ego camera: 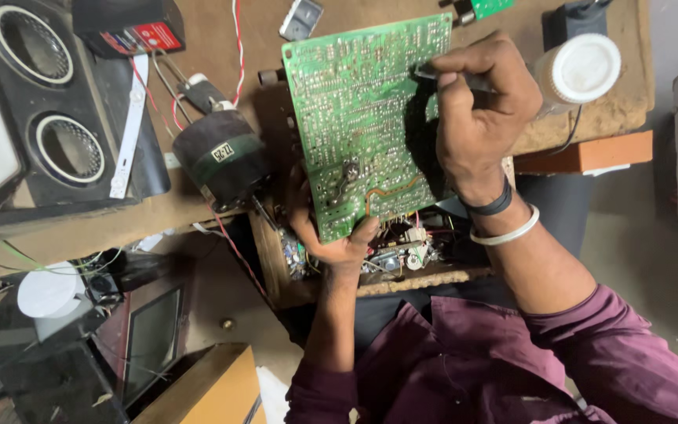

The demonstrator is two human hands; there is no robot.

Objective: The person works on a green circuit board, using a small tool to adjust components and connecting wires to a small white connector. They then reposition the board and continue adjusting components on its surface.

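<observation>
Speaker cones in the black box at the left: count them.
2. One speaker cone sits at the top of the black speaker box, the other speaker cone below it. More may lie outside the frame.

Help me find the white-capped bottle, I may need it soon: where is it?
In the head view the white-capped bottle lies at the upper right on the workbench, just right of the right hand working on the green circuit board.

Head cam looks steeply down, close over workbench (198, 212) edge.
</observation>
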